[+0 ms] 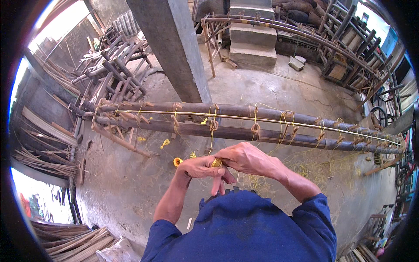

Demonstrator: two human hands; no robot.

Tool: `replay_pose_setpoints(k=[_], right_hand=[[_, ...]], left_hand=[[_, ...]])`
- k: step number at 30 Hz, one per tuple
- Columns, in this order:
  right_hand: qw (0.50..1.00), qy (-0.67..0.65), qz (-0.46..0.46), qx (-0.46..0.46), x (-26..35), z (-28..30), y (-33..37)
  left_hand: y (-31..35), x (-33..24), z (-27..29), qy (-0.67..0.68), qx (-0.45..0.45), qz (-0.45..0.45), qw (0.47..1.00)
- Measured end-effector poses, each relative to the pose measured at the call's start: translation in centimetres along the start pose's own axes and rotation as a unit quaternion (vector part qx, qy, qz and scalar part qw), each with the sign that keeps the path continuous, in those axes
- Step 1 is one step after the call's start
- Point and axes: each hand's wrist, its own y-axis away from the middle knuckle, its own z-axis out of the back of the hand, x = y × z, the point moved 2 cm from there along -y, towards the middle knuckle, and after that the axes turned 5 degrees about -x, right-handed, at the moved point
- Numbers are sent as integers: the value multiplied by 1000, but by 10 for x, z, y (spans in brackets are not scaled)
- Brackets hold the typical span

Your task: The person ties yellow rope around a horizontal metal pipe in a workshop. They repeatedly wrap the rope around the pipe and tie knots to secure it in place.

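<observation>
A small bundle of yellow cord sits at the fingers of my left hand, apparently wound around them. Pressed against that bundle, the fingers of my right hand are bent and closed on the cord; the fingertips are partly hidden. Some left fingers point down toward my body. Just beyond both hands runs a long rack of two dark bamboo poles, set with wooden pegs. A taut yellow strand stretches along it, and loose cord loops hang from several pegs.
A yellow ring-shaped roll and a small yellow cord bundle lie on the concrete floor, with tangled yellow strands to the right. A concrete pillar rises behind the rack. Bamboo strips are heaped at lower left.
</observation>
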Motion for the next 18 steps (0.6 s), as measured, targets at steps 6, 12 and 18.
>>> replay_pose_setpoints(k=[6, 12, 18], right_hand=[[994, 41, -99, 14, -13, 11, 17], [970, 159, -183, 4, -36, 11, 38], [976, 127, -171, -50, -34, 10, 37]], left_hand=[[-20, 17, 5, 108, -98, -20, 989], [-36, 37, 32, 74, -419, -117, 897], [-56, 23, 13, -138, -284, -20, 948]])
